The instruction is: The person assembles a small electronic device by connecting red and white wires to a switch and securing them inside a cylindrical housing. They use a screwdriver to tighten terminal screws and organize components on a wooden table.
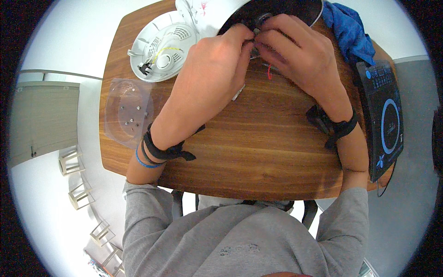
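Both hands meet at the far middle of the table, at the open end of a white appliance housing (213,16) with a dark interior, lying on its side. My left hand (210,69) is closed, its thumb and fingertips pinched together at the opening. Close against it, my right hand (300,53) has its fingers bent and pressed together. What the fingertips hold is too small and covered to make out. Below the right fingers hangs a short red wire (270,71). A round white vented cover (150,44) lies beside the housing, with a yellow wire and a black connector inside it.
At the left, a clear plastic tray (113,104) holds several small screws. A blue cloth (348,30) lies at the far right. Below it, a black induction cooktop (383,120) stands along the right table edge with its cord hanging down. Several chairs (79,196) stand beyond the table.
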{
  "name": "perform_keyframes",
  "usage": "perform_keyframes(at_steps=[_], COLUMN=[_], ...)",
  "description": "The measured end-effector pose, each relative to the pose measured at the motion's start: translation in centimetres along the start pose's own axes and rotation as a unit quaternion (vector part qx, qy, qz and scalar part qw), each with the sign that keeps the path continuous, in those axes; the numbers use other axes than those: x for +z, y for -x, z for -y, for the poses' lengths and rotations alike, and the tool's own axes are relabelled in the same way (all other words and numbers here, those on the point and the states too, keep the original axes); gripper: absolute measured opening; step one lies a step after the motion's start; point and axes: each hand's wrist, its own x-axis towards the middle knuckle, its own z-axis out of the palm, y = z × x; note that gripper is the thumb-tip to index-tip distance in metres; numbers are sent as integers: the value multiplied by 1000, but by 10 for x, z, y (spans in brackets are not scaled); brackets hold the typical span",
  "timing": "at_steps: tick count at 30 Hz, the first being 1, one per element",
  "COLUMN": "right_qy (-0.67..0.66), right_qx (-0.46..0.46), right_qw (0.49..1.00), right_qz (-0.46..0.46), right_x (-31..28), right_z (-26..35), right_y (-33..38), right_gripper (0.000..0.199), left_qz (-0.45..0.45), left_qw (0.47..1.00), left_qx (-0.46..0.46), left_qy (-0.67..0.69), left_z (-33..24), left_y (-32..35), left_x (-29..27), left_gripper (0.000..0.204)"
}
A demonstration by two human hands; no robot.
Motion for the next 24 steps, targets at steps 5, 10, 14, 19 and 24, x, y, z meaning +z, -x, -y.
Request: perform_keyframes(at_steps=[5,10,14,19,24], right_qy=[-8,3,17,-8,-65], right_qx=[-34,-24,-4,16,38], right_qw=[999,1000,1000,1000,996], right_qz=[5,5,10,18,46], right_x=[-4,-4,-2,-3,-9], right_z=[-2,-2,0,0,-2], right_y=[-3,-1,0,1,-3], right_gripper=[26,24,24,23,19], left_qz=[-8,-8,-4,-10,-14], left_qw=[1000,1000,1000,1000,1000], left_qx=[3,2,-8,-2,1], left_qy=[-8,-8,-18,-13,-7], left_z=[1,2,1,2,2], left_y=[1,0,1,1,2], left_x=[-2,1,1,2,2], left_gripper=[14,14,14,15,15])
